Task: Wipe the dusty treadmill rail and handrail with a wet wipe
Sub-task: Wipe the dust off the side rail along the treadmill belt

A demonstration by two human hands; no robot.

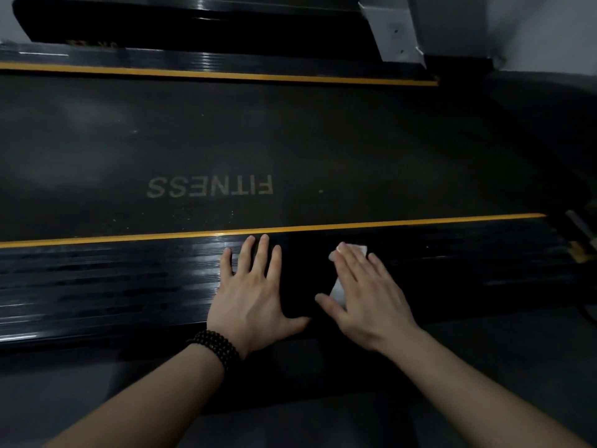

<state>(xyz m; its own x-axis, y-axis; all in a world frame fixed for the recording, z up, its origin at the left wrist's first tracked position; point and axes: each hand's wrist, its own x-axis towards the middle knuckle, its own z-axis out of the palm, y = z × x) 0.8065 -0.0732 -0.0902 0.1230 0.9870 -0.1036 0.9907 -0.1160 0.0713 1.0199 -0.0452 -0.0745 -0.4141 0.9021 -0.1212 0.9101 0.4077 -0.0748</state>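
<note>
The right hand (365, 292) lies flat, fingers straight, pressing the wet wipe (353, 250) onto the near ribbed rail (129, 279); the left hand (255, 292) rests spread beside it. Limp and light, the wipe probably bunches on the ribs, so broad palm pressure suits better than pinching.

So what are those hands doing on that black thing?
A person is cleaning a treadmill. The right hand presses a white wet wipe flat on the ribbed black side rail, beside the belt marked FITNESS. The left hand, with a beaded bracelet, rests flat on the same rail.
</note>
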